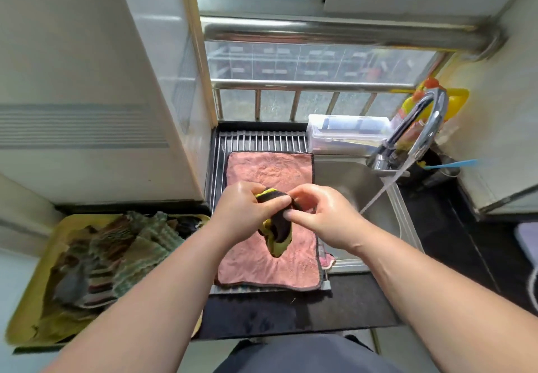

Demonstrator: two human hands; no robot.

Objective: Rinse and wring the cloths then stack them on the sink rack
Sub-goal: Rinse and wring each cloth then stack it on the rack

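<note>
Though half-hidden (left grip point(247, 212), right grip point(326, 218)), cloth point(276, 234)

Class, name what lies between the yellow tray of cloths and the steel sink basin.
The sink rack, with a pink cloth spread on it; head view.

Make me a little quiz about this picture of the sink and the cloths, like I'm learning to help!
1. True or false: water is running from the tap.
2. What colour is the flat cloth lying on the sink rack? A pink, B blue, C white.
3. Fill the gap: the left hand and the right hand grip a bunched cloth that is dark and ____.

Key: 1 true; 2 A; 3 yellow.
</note>
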